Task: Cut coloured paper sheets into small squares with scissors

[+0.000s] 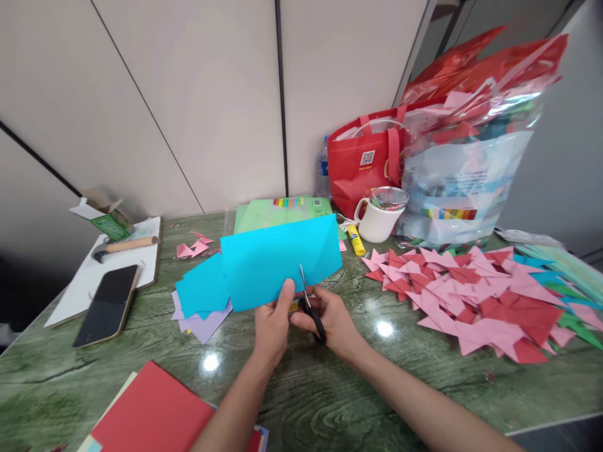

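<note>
My left hand (273,320) pinches the lower edge of a folded bright blue paper sheet (277,260), holding it up above the green table (330,389). Black-handled scissors (308,307) are gripped in my right hand (332,317), their blades pointing up into the sheet's lower edge. More blue paper pieces (202,289) lie on lilac sheets (202,323) just left of my hands.
A heap of folded pink and red paper shapes (475,295) covers the right side. Behind stand a white mug (377,220), glue stick (355,240), red bag (362,160) and clear plastic bag (466,182). At left lie a phone (108,304) and hammer (125,246). Red paper (151,414) lies near.
</note>
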